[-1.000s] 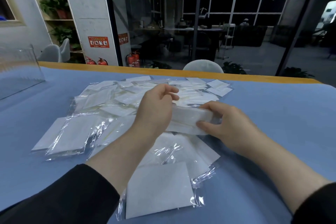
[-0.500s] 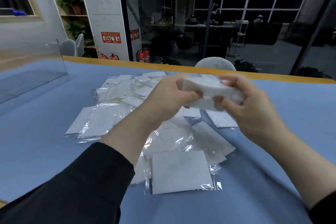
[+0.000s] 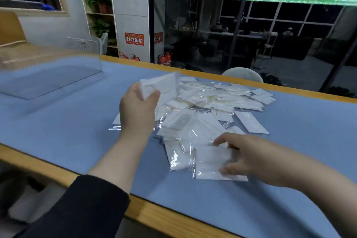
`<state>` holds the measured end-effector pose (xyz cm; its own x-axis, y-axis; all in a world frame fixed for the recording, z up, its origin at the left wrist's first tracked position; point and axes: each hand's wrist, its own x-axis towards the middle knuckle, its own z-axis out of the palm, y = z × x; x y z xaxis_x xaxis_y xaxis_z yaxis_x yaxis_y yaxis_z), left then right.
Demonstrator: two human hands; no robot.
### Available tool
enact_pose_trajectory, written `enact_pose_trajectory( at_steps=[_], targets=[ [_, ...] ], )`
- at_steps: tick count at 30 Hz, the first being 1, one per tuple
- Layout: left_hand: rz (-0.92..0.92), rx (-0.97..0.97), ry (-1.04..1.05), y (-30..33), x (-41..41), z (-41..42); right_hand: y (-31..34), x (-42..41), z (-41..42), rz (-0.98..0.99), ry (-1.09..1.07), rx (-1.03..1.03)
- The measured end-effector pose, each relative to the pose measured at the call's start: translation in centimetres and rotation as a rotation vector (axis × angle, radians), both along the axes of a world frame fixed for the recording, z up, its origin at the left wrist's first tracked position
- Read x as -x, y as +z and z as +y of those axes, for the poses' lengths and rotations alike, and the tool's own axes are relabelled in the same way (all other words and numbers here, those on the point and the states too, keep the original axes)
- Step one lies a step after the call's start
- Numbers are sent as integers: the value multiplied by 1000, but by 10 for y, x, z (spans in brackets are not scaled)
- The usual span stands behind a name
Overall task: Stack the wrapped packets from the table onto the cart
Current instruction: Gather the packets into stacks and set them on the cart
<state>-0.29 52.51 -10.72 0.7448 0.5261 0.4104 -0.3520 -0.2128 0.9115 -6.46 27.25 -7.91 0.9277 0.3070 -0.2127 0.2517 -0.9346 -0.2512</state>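
Note:
A pile of white packets in clear wrap (image 3: 208, 106) lies spread on the blue table (image 3: 67, 121). My left hand (image 3: 138, 108) holds a small stack of white packets (image 3: 162, 87) lifted above the left side of the pile, thumb and fingers curled round it. My right hand (image 3: 249, 156) is low at the near side of the pile, fingers and thumb pinching the right edge of one flat wrapped packet (image 3: 210, 162) that lies on the table. No cart is plainly in view.
A clear acrylic stand (image 3: 58, 67) sits on the table at the far left. The table's wooden near edge (image 3: 154, 212) runs diagonally below my arms. Beyond the far edge stand a grey chair back (image 3: 242, 74) and a dark glass wall.
My right hand has let go of the stack and dropped to a flat packet at the near side. My left hand alone carries the stack, moved left. The view has swung left.

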Motion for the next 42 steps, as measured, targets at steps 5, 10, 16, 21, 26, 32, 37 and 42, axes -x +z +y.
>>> enact_pose_trajectory(
  at_steps=[5, 10, 16, 21, 26, 32, 37, 42],
  targets=[
    [16, 95, -5, -2, -5, 3, 17, 1, -11, -98, -143, -11],
    [11, 131, -1, 1, -5, 4, 29, -20, 12, -95, -338, -404],
    [95, 123, -20, -8, -8, 5, 14, -63, 84, -19, -310, -195],
    [188, 162, -71, -11, -9, 5, 12, -68, 107, -3, -283, 53],
    [186, 127, -76, -13, -11, 4, 16, -68, 119, -18, -276, 90],
    [161, 206, -84, -13, -12, 7, 10, -68, 119, -72, -390, -314],
    [89, 249, -69, -11, -13, 8, 31, -63, 76, -203, -442, -459],
    [82, 169, -97, -10, -12, 2, 60, -47, 7, -315, -452, -539]
  ],
)
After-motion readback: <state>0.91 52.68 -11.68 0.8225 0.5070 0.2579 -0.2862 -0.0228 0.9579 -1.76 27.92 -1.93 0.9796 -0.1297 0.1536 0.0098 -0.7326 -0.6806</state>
